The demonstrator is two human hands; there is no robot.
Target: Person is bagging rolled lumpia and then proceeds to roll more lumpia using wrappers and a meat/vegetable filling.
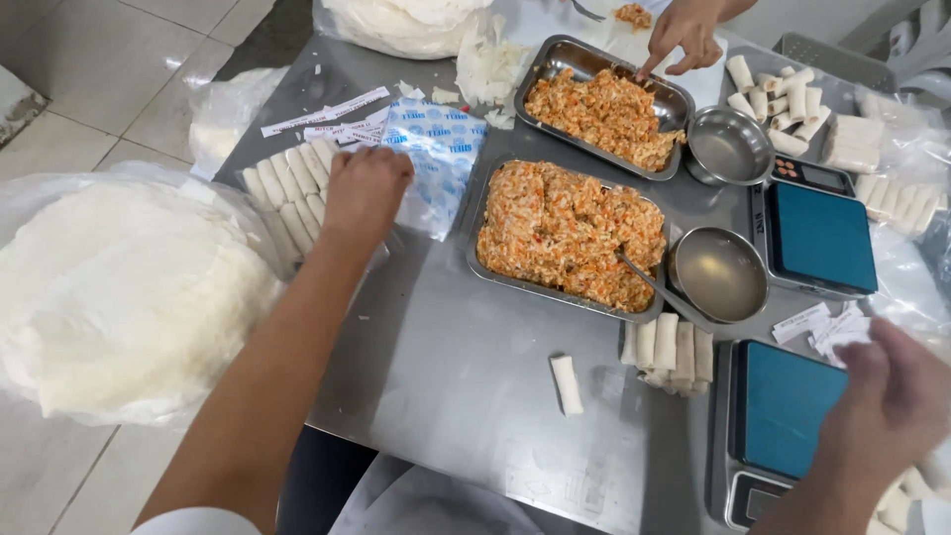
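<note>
My left hand [365,188] reaches out over a row of white rolled spring rolls [287,188] lying in a clear bag at the table's left edge, fingers curled down on them. My right hand [892,401] is blurred at the lower right, next to a kitchen scale with a blue top [783,406] and some paper slips [817,325]; whether it holds anything is unclear. One single roll [567,384] lies loose on the steel table [446,367]. A metal tray of orange-flecked filling [565,233] sits in the middle with a spoon [654,287] in it.
Another person's hand [684,35] touches a second filling tray [604,109] at the far side. Two round steel bowls [720,272], a second scale [820,236], more rolls [778,94], a blue-printed bag [441,149] and a big bag of wrappers [119,297] are around.
</note>
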